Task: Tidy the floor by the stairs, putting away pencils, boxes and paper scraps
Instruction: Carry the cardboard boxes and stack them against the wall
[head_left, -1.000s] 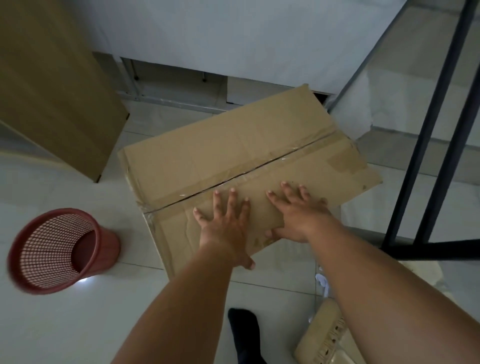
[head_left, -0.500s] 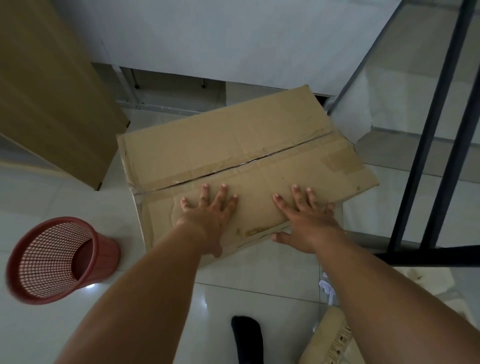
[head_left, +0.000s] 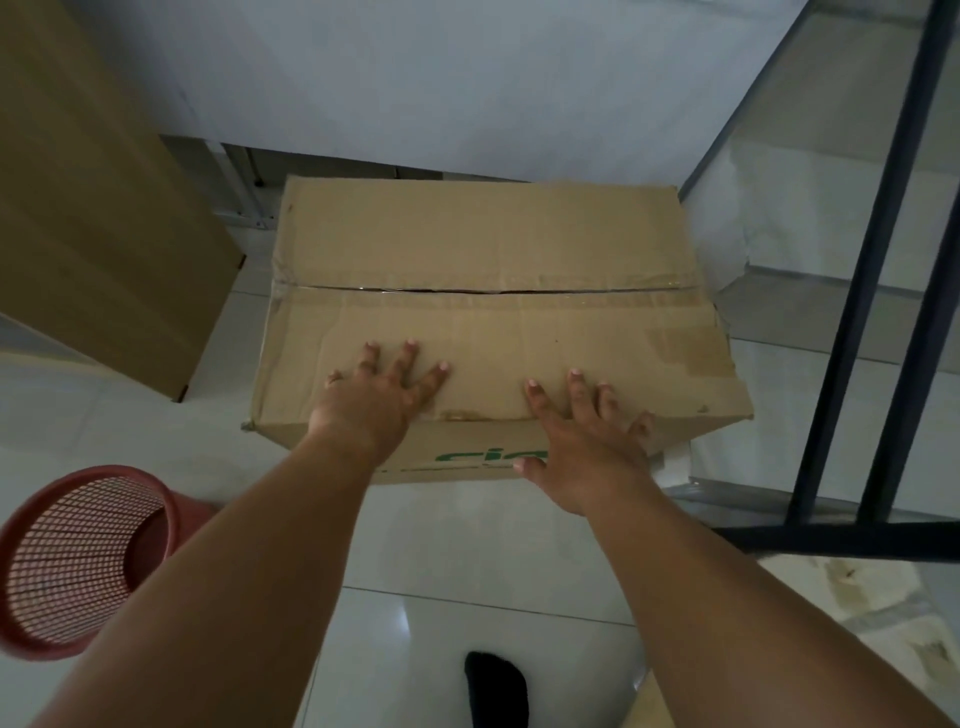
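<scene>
A large brown cardboard box (head_left: 483, 312) sits on the white tiled floor, its top flaps closed with a taped seam across the middle and green letters on its near side. My left hand (head_left: 382, 397) lies flat on the near edge of the top, fingers spread. My right hand (head_left: 582, 441) rests flat on the near right edge, fingers spread, with the thumb over the box's front face. Neither hand holds anything. No pencils or paper scraps show.
A red mesh wastebasket (head_left: 78, 556) lies tipped at the lower left. A brown wooden panel (head_left: 88, 208) stands at the left. Black stair railing bars (head_left: 872, 291) rise at the right beside white steps. A dark socked foot (head_left: 496, 686) shows at the bottom.
The box has turned from a slanted position to square with me and slid away towards the wall. Both hands stayed flat on its top and spread further apart.
</scene>
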